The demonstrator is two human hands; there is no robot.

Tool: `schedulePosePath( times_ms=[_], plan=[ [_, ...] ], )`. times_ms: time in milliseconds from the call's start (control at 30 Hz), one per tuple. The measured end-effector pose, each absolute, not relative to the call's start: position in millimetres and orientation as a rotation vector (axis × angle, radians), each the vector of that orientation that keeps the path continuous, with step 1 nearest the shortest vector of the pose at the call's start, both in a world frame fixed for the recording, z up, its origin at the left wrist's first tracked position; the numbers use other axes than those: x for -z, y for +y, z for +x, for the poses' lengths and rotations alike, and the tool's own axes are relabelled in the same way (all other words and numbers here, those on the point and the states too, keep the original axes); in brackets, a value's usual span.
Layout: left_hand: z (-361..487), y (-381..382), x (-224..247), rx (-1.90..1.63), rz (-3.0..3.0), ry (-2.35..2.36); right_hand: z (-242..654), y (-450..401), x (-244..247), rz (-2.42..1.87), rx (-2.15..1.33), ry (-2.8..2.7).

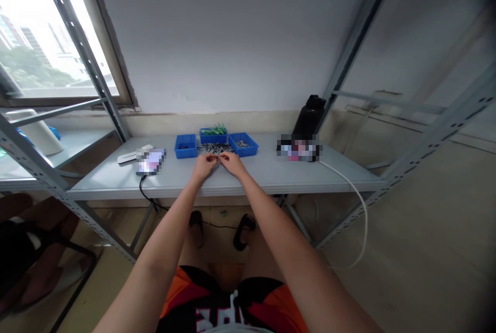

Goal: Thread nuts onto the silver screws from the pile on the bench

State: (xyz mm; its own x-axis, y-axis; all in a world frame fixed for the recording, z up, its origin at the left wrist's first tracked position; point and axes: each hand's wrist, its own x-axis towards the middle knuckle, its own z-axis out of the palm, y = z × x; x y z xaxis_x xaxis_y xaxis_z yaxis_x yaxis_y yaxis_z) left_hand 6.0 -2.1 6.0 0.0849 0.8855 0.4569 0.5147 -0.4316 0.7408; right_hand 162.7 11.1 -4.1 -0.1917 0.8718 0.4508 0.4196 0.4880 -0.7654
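Observation:
My left hand [205, 164] and my right hand [231, 163] meet fingertip to fingertip over the grey shelf table [256, 175]. Both are closed in a pinch; whatever is between the fingers is too small to make out. Just beyond them lies a pile of small dark and silvery pieces [216, 147]. A blue tray [186, 154] with a few dark bits stands left of the pile. Behind it, another blue tray [213, 138] holds green pieces [215, 130]. On the right a third blue tray [250, 151] contains small silvery parts [242, 144].
At the left lie a phone [152, 161] with a black cable and a white object [129, 157]. A black bottle [309, 119] stands behind a blurred device [299, 150] with a white cable [360, 196]. Metal posts frame both sides. A person's legs show at lower left.

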Motion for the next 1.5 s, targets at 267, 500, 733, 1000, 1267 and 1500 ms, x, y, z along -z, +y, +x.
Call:
schedulePosePath(
  times_ms=[267, 500, 733, 1000, 1267, 1500],
  plan=[
    [6, -1, -6, -1.291, 1.962, 1.388, 164, 16, 9, -1.087, -0.618, -1.793],
    [5, -1, -6, -1.273, 1.911, 1.45, 162, 9, 5, -1.063, -0.578, -1.783],
    [4, -2, -5, -1.257, 1.916, 1.462, 162, 8, 2, -1.08, -0.543, -1.755],
    [5, -5, -10, -1.352, 1.889, 1.44, 164, 11, 5, -1.103, -0.583, -1.758],
    [8, -13, -17, -1.408, 1.899, 1.365, 163, 15, 9, -1.066, -0.693, -1.821],
    [8, -14, -17, -1.406, 1.896, 1.355, 162, 13, 9, -1.025, -0.63, -1.897]
  ],
)
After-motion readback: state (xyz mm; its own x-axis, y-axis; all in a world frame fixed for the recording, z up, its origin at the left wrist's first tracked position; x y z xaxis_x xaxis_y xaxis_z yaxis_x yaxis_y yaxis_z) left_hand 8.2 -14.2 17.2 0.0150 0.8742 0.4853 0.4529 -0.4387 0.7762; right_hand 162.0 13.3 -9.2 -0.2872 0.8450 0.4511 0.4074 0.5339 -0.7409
